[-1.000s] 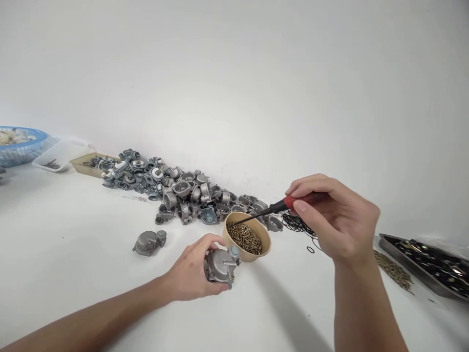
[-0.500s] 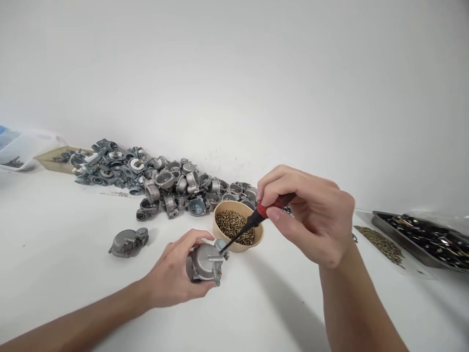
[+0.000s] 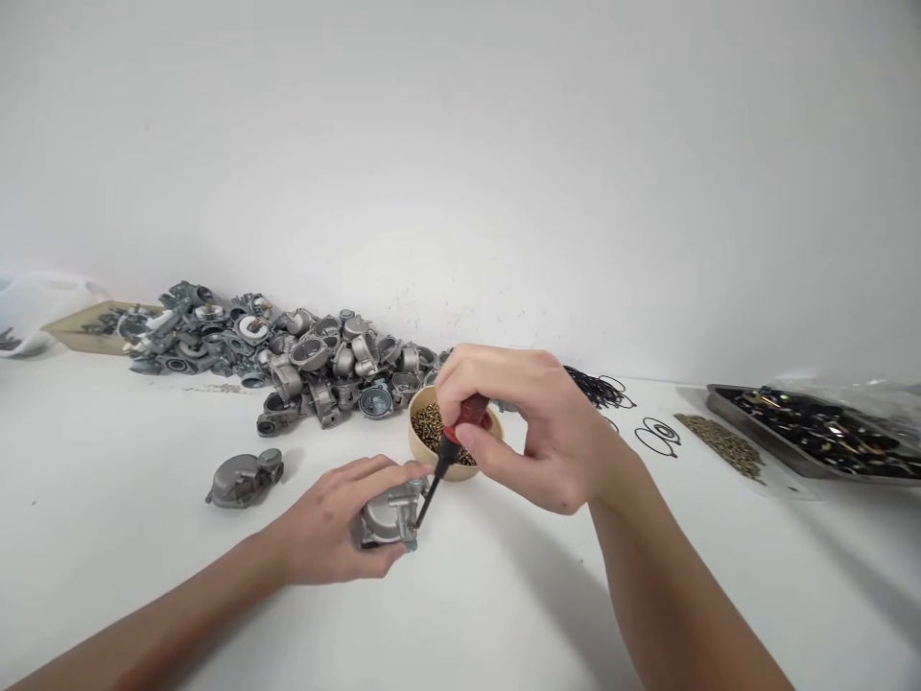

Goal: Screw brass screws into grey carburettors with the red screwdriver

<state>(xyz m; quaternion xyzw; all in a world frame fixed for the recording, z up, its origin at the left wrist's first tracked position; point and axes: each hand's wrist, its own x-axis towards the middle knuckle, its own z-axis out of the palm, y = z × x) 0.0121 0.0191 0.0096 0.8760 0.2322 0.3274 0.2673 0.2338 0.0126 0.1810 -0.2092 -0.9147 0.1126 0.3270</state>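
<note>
My left hand (image 3: 335, 523) grips a grey metal carburetor float bowl (image 3: 385, 518) by its sides, just over the white table. In my right hand (image 3: 529, 427) is a screwdriver (image 3: 447, 453) with a red and black handle, tilted down to the left. Its tip meets the right edge of the bowl, at a small brass-coloured screw; how far the screw sits in is too small to tell. Behind the hands stands a cream bowl (image 3: 413, 446) full of brass-coloured screws (image 3: 428, 427), partly covered by my right hand.
A similar grey metal part (image 3: 245, 478) lies alone at left. Heaped metal castings (image 3: 323, 360) line the wall beside a yellowish tray (image 3: 72, 331). At right are black rubber rings (image 3: 656, 437), loose brass-coloured pieces (image 3: 720, 446) and a dark tray (image 3: 791, 461) of black parts.
The screwdriver tip has gone from the upper right of the held part to its lower right edge. My right hand has moved left and the screwdriver stands steeper. The view has shifted slightly.
</note>
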